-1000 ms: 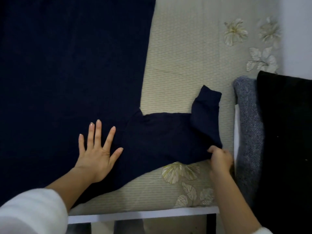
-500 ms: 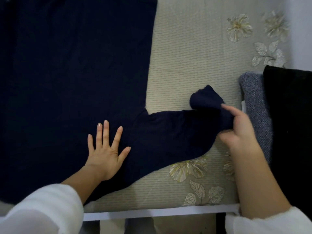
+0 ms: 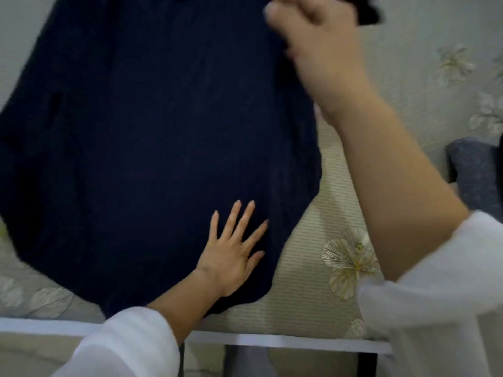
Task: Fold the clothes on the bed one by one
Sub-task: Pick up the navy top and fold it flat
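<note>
Beige striped bedspread [image 3: 310,308] with pale flowers, white bed rail [image 3: 272,342], seemingly dim light

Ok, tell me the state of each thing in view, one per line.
navy garment: spread flat on the floral bedspread, one part lifted.
left hand: open, fingers spread, pressing on the navy garment.
right hand: raised, gripping navy fabric.
grey garment: lying at the right edge, untouched.

Light: dim, soft and even; where it comes from cannot be told.
Shadows: weak and soft-edged throughout.
Blur: heavy motion smear on the right hand [image 3: 313,31] and its forearm, far right.
Focus: left hand [image 3: 231,257] fairly sharp; bedspread [image 3: 326,186] flowers at far right soft.
Edges: wide-angle bend; near white rail [image 3: 272,341] runs tilted.
Dark detail: navy garment [image 3: 136,159] almost featureless, its weave lost.
</note>
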### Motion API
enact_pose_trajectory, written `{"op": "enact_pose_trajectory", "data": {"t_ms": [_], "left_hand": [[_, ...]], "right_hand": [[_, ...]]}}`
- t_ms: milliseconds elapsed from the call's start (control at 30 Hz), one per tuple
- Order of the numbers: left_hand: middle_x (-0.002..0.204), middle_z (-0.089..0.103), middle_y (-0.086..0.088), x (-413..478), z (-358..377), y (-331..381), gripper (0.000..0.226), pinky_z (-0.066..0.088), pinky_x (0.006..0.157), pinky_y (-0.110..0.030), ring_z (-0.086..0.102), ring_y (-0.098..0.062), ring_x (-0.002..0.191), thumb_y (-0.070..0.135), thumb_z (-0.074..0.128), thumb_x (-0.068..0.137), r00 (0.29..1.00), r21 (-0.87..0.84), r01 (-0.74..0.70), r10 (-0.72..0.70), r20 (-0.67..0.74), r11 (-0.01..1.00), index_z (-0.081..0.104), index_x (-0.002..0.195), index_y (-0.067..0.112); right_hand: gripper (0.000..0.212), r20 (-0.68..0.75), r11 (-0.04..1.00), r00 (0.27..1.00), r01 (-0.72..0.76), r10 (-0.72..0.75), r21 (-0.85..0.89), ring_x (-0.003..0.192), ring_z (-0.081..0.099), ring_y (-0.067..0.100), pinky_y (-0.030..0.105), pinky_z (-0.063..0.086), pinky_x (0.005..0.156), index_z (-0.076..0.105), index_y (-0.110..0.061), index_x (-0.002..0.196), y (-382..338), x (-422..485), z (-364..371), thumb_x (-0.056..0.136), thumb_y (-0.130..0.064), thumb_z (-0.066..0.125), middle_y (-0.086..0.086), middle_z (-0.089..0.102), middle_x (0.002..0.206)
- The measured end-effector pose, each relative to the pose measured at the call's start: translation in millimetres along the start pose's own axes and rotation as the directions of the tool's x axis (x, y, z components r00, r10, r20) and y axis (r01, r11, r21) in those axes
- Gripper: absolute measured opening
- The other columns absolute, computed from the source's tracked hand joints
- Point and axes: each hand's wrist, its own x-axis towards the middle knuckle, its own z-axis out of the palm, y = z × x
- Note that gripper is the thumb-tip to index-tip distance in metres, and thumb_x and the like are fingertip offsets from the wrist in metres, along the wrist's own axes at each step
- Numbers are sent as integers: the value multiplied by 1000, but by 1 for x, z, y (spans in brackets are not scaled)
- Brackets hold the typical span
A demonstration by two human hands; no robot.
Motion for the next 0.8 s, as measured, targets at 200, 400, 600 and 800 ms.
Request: {"op": "enact_pose_trajectory", "data": {"t_ms": [200,400,600,800], "left_hand": [[159,-14,-8,-18,1,-1,65,-24,106,-59,-20,-35,143,40,25,100,987,65,-120,112,120,991,-7,152,20],[158,-15,-10,-26,-9,-9,47,-29,104,-54,-23,-28,142,32,33,101,933,29,-305,293,207,952,34,145,15],[132,49,0,-25,-44,-70,33,31,110,-34,42,-19,127,18,41,93,914,-81,-404,399,-68,911,60,120,23],[161,5,0,17,-82,-131,55,3,119,-38,0,-19,148,34,35,100,960,-139,31,-68,-271,990,18,151,26]], "right_hand": [[29,285,842,887,-182,363,-507,105,60,10,21,43,96,67,-11,117,62,-33,22,90,-20,60,1,68,114],[59,276,614,849,-71,450,-786,142,27,24,39,24,115,37,-20,146,123,-103,12,92,-36,55,8,33,153],[71,289,484,862,58,417,-873,146,-16,18,41,-4,117,-4,-33,152,141,-124,40,95,-51,36,-1,-14,160],[67,289,519,883,61,370,-852,144,-23,15,41,-8,118,-11,-36,150,141,-114,76,96,-50,28,-4,-18,159]]}}
